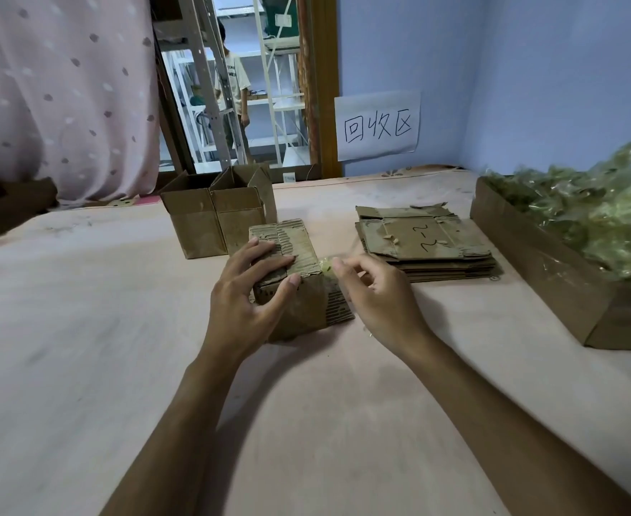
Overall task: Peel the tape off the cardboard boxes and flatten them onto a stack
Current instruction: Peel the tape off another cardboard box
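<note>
The left hand [247,292] pressed straight fingers on the sealed box [300,247] at mid-table [83,329], apparently to steady it. The right hand [377,292] pinched clear tape [327,264] at the box's right edge, likely for peeling. The flattened stack [425,240] lay just right.

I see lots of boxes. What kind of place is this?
Likely a warehouse recycling corner: the sign reads "recycling area", flattened boxes lie stacked, and shelving stands in the background.

head view | wide-angle, looking forward and down | close over table [83,348] | right edge seems motion-blurred
</note>
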